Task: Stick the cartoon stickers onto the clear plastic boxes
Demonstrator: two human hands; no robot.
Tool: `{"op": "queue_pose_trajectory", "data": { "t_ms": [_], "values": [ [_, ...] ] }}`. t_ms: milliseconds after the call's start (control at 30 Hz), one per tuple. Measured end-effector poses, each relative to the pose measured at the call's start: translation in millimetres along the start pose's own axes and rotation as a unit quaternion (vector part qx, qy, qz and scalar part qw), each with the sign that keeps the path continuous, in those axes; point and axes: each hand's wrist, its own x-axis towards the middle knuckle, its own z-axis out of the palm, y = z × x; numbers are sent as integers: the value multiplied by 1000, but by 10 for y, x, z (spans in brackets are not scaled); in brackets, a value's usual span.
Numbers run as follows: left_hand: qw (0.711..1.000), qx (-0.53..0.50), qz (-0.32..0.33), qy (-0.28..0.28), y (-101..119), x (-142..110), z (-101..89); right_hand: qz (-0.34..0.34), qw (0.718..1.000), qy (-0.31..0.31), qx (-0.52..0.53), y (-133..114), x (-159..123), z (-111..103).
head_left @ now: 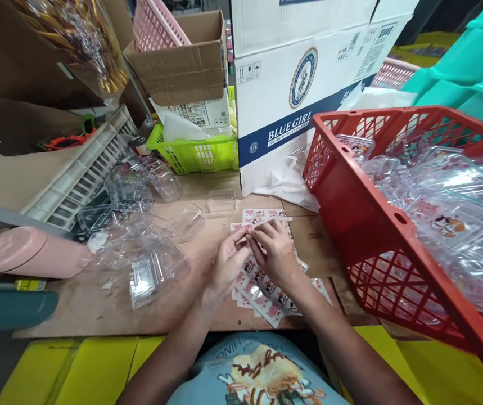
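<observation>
My left hand [229, 260] and my right hand [275, 247] meet over the sticker sheets, fingertips pinched close together. Between them shows a small pink piece [248, 229] that looks like a sticker, mostly hidden by the fingers. Beneath the hands lie several overlapping white sticker sheets [262, 298] printed with pink and dark cartoon figures. An open clear plastic box [221, 201] stands just beyond the hands. To the left is a loose heap of clear plastic boxes [157, 236], one of them catching bright light near the table's front.
At the right a red plastic basket [334, 208] holds many clear boxes, some with stickers. A white carton [275, 73] stands at the back beside a lime-green basket [199, 154]. A pink bottle [30, 253] lies at the left, near a white slatted crate [76, 169].
</observation>
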Motion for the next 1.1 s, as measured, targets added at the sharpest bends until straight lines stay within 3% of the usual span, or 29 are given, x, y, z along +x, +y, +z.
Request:
{"op": "queue_pose_trajectory", "data": {
  "t_ms": [67,167,233,300,333,400,467,533,600,733,833,933,1033,1100],
  "values": [
    [993,-98,-71,-4,29,7,-11,47,995,-24,83,2,-40,-12],
    [989,-106,-91,-39,41,-50,-70,141,973,-9,185,124,-3,-112],
    [994,-40,-70,-74,55,-61,-104,161,967,9,199,210,69,-211],
    [994,100,16,-36,103,35,-131,160,966,83,185,246,143,-317],
    [977,198,75,8,143,135,-144,159,962,137,173,241,173,-362],
    [894,413,154,84,241,432,-169,152,951,211,165,189,211,-414],
    [804,573,136,85,337,785,-198,139,953,184,198,110,211,-401],
    [778,614,107,78,400,1075,-235,140,950,110,256,45,174,-342],
    [776,619,96,74,424,1205,-274,176,932,64,310,28,115,-278],
    [765,636,98,26,416,956,-301,260,901,62,343,103,24,-194],
    [776,608,167,29,428,580,-235,263,891,70,364,130,29,-130],
    [831,508,227,31,492,292,-145,238,882,79,398,103,81,-104],
    [930,342,123,-59,588,164,-131,194,888,28,416,54,130,-174],
    [975,205,55,-71,616,120,-155,184,882,-2,435,12,148,-233]
  ]
}}
